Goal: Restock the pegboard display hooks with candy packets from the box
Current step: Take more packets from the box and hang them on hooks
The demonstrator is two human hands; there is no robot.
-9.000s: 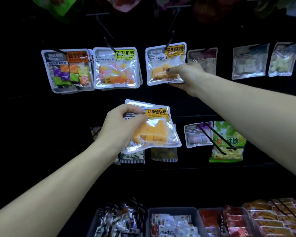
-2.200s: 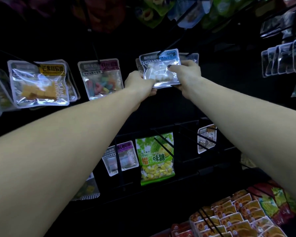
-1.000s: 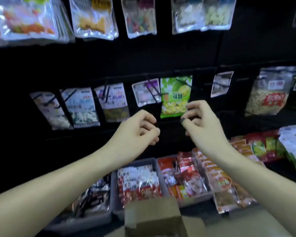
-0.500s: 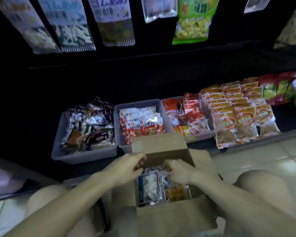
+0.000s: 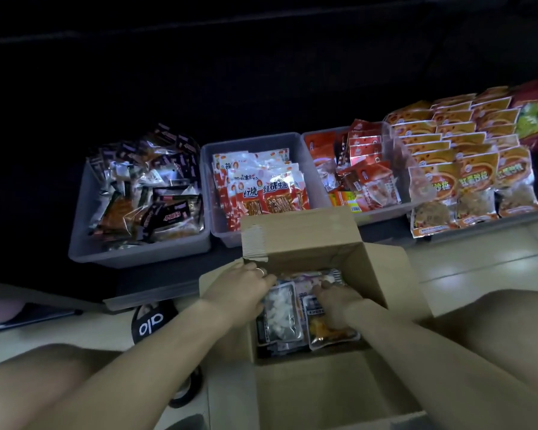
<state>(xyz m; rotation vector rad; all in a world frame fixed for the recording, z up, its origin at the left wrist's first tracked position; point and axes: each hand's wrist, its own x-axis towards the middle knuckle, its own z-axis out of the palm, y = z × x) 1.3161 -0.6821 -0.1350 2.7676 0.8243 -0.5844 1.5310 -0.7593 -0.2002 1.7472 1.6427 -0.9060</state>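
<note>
Both hands reach down into the open box (image 5: 308,243), which sits on the floor between the person's knees. The left hand (image 5: 239,290) lies at the box's left edge with its fingers bent over the top of a clear packet (image 5: 281,315) of white candy; whether they grip it or only rest on it cannot be told. The right hand (image 5: 336,301) rests knuckles up on the packets beside it, over an orange packet (image 5: 330,332); its fingertips are hidden, so its hold cannot be told either.

The box is plain brown cardboard with its flaps folded out and torn tape on the far flap. The packets inside are clear pouches with dark label strips, stacked loosely.

Beyond the box, 3 grey bins (image 5: 137,252) hold snack packs, and rows of orange bags (image 5: 466,169) lie to their right. The display above is too dark to make out.
</note>
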